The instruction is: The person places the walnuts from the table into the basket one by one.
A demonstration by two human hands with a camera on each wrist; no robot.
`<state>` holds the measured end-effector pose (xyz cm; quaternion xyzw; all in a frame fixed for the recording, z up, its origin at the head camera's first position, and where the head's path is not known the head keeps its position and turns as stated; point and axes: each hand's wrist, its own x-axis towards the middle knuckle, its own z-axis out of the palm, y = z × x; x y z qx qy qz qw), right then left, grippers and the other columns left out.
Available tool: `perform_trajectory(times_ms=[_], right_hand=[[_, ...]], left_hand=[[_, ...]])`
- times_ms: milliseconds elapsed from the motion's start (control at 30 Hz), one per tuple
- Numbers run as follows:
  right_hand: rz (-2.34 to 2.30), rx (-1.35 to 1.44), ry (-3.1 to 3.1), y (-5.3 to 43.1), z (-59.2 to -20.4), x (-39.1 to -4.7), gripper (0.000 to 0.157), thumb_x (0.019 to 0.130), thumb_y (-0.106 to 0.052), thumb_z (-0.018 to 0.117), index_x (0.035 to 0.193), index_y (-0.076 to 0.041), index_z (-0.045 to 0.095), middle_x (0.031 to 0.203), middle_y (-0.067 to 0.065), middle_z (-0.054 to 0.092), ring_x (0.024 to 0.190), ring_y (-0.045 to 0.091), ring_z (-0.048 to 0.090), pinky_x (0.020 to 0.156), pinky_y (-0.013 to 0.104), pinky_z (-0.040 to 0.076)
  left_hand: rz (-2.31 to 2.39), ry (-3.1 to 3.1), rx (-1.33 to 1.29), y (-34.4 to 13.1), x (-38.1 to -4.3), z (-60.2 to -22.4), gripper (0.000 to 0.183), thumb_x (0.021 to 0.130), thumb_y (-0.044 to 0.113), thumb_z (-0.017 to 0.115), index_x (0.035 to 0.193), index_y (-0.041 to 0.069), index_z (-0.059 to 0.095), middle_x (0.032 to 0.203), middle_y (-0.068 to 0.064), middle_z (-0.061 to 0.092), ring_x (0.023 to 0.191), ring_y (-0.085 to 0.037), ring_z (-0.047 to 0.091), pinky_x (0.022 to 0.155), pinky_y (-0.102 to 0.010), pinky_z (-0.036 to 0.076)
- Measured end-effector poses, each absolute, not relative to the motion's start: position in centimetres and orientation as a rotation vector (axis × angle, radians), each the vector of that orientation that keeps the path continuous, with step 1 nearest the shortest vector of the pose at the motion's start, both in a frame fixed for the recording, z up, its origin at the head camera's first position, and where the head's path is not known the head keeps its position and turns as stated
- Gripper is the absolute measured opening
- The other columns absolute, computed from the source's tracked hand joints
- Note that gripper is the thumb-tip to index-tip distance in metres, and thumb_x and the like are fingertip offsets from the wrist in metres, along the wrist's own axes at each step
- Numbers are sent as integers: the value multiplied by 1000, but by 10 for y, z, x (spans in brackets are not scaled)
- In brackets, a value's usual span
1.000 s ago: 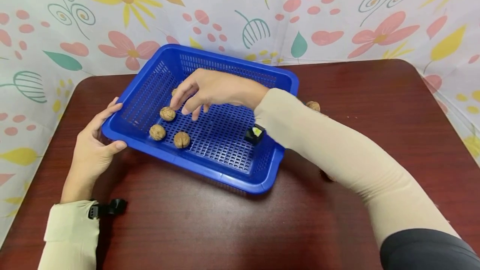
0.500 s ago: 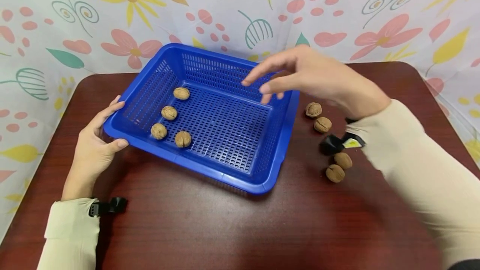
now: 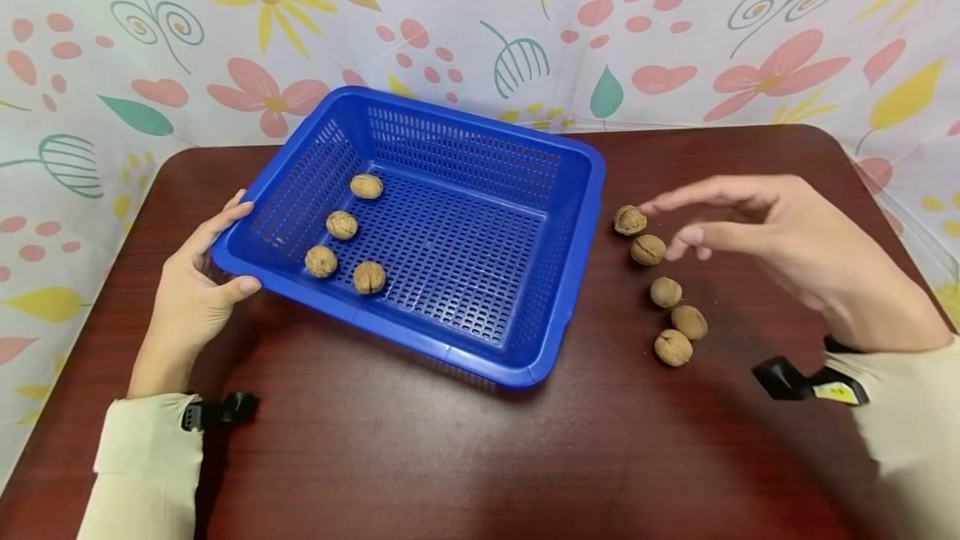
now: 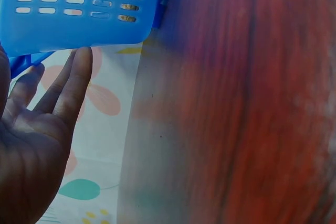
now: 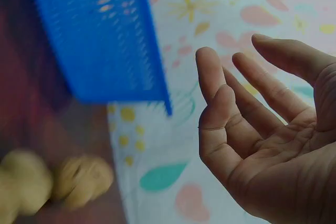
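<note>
A blue slotted plastic basket (image 3: 450,348) sits at an angle on the table, with several walnuts (image 3: 342,225) on the left of its floor. My left hand (image 3: 183,298) holds its near left corner, thumb on the front rim and fingers along the left rim. In the left wrist view, fingers (image 4: 79,85) reach up to the basket's edge. To the right of the basket lie several more walnuts (image 3: 689,322) in a loose line. My right hand (image 3: 798,252) hovers beside the far ones, fingers loosely bent with nothing between them. Whether its index fingertip touches the farthest walnut (image 3: 630,221), I cannot tell.
The dark red-brown wooden table (image 3: 390,457) backs onto a white cloth (image 3: 465,15) printed with flowers and leaves. The basket's right wall stands between the two groups of walnuts.
My right hand has moved from over the basket's left side out across the right rim to the walnuts on the table. The left hand has stayed at the corner.
</note>
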<state>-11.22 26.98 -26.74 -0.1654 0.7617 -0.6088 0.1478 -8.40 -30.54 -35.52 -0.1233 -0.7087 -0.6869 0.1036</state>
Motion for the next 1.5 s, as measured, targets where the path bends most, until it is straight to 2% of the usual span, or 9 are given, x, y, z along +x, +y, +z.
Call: perform_trajectory(times_ms=[167, 333, 600, 733, 900, 967, 1067, 1267, 1500], right_hand=[[-1869, -383, 2109, 302, -300, -94, 37, 98, 15, 58, 135, 9, 62, 123, 9, 76, 88, 19, 74, 69, 27, 57], [-1915, -345, 2048, 324, -328, -76, 40, 100, 18, 51, 138, 8, 60, 130, 4, 74, 92, 19, 75, 71, 27, 56], [-1954, -291, 2024, 333, -355, -56, 43, 100, 19, 50, 141, 9, 56, 134, 7, 72, 94, 19, 76, 73, 26, 55], [-1950, -231, 2045, 334, -362, -49, 43, 100, 18, 52, 141, 7, 57, 126, 6, 75, 90, 17, 75, 70, 28, 53], [-1894, -146, 2087, 332, -367, -45, 41, 100, 13, 57, 140, 4, 58, 101, 6, 79, 84, 17, 74, 65, 30, 52], [-1850, -126, 2115, 331, -369, -45, 41, 100, 11, 58, 140, 2, 59, 89, 6, 77, 80, 18, 73, 61, 33, 50], [-1752, -96, 2178, 329, -371, -44, 42, 100, 7, 62, 140, -2, 60, 80, 6, 74, 75, 19, 70, 57, 38, 46], [-1638, -82, 2220, 326, -373, -44, 43, 100, 2, 66, 141, -8, 62, 81, 5, 74, 70, 20, 68, 54, 38, 49], [-1623, -90, 2223, 320, -372, -44, 40, 100, 1, 66, 140, -5, 62, 87, 3, 77, 63, 24, 64, 55, 37, 50]], left_hand=[[-2031, -2075, -368, -305, -84, -356, 82, 74, 14, 95, 147, -1, 58, 166, -9, 44, 145, -14, 51, 107, -13, 47], [-2040, -2073, -378, -305, -84, -357, 82, 75, 13, 94, 147, -1, 57, 166, -9, 44, 145, -14, 51, 107, -13, 48], [-2038, -2086, -374, -305, -84, -355, 81, 77, 13, 92, 148, 0, 56, 167, -9, 42, 142, -12, 54, 106, -13, 49], [-2037, -2087, -375, -305, -84, -355, 81, 77, 13, 92, 148, 0, 56, 168, -11, 41, 142, -12, 54, 105, -13, 49], [-2030, -2096, -371, -306, -84, -355, 80, 77, 13, 92, 148, 1, 56, 167, -10, 41, 142, -12, 54, 105, -13, 49], [-2032, -2100, -370, -305, -83, -355, 80, 78, 13, 92, 149, 1, 56, 167, -9, 42, 143, -12, 53, 106, -13, 49], [-2026, -2109, -364, -305, -83, -355, 80, 78, 13, 91, 149, 1, 56, 168, -8, 41, 143, -12, 52, 106, -13, 49], [-2025, -2116, -356, -304, -83, -354, 79, 79, 13, 91, 149, 1, 56, 168, -8, 41, 144, -12, 52, 106, -12, 48], [-2045, -2092, -368, -304, -82, -354, 79, 79, 12, 91, 149, 0, 56, 167, -9, 41, 147, -14, 49, 108, -13, 47]])
